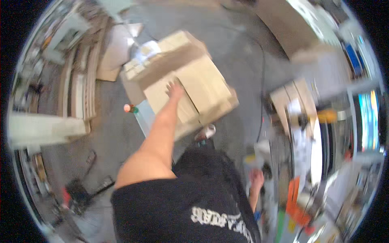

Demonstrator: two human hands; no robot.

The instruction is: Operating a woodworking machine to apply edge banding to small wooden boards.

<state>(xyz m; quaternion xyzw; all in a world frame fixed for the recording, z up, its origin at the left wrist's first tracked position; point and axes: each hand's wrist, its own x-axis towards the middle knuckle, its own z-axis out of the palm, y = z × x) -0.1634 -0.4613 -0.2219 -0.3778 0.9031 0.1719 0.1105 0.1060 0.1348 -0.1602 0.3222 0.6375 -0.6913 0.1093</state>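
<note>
Your left hand (175,90) presses flat with spread fingers on the cardboard box (182,77) far ahead, while your right hand (256,178), grip unclear, hangs near your right side.

Cluttered workbench (308,133), grey floor (243,52)

- The big cardboard box (182,81) fills the middle ahead; the left hand (175,90) lies flat on its top face.
- Bare grey floor (239,44) beyond and right of the box leaves open room.
- A black cable (262,81) crosses that floor.
- Flat cardboard sheets (81,85) close off the left side.
- A cluttered bench (308,133) crowds the right hand (256,177).
</note>
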